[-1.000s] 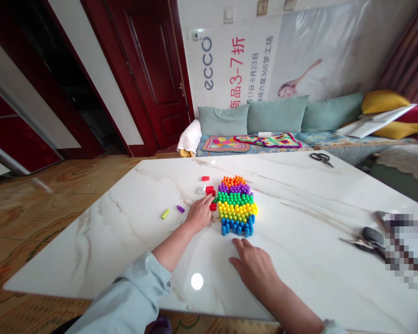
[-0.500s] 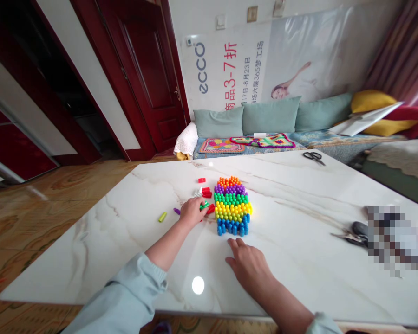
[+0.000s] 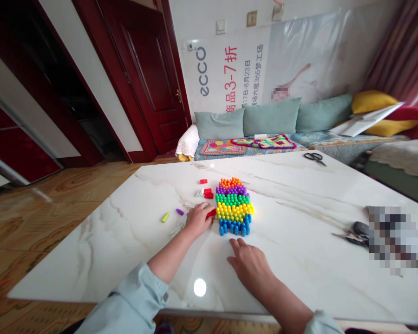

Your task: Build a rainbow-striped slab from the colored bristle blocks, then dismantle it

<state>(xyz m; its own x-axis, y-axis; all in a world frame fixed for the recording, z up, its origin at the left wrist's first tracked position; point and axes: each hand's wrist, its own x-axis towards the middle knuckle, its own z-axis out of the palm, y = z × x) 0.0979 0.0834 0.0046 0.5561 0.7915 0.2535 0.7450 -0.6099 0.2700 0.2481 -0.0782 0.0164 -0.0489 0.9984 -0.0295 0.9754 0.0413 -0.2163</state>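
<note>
A block of small round-topped pieces (image 3: pixel 234 199) stands on the white marbled table (image 3: pixel 125 250), in rows of orange, purple, green, yellow, yellow-green and blue. Just left of it is my left hand (image 3: pixel 198 219), fingers curled low over red pieces; what it holds, if anything, is hidden. Below the blue row my right hand (image 3: pixel 247 260) rests on the table, fingers spread and holding nothing. Red pieces (image 3: pixel 208 194) and white pieces (image 3: pixel 199 192) lie beyond my left hand. A purple piece (image 3: pixel 179 211) and a lime piece (image 3: pixel 165 217) lie to its left.
Black-handled scissors (image 3: pixel 314 158) lie near the table's far edge. Another pair of scissors (image 3: pixel 357 234) is at the right, beside a blurred area. Beyond the table stands a sofa with green cushions (image 3: pixel 271 116); a dark red door (image 3: pixel 149 69) is at the back left.
My left hand has moved slightly nearer to me and right, uncovering more of the purple piece and now hiding the green one it was touching. My right hand has stayed nearly still.
</note>
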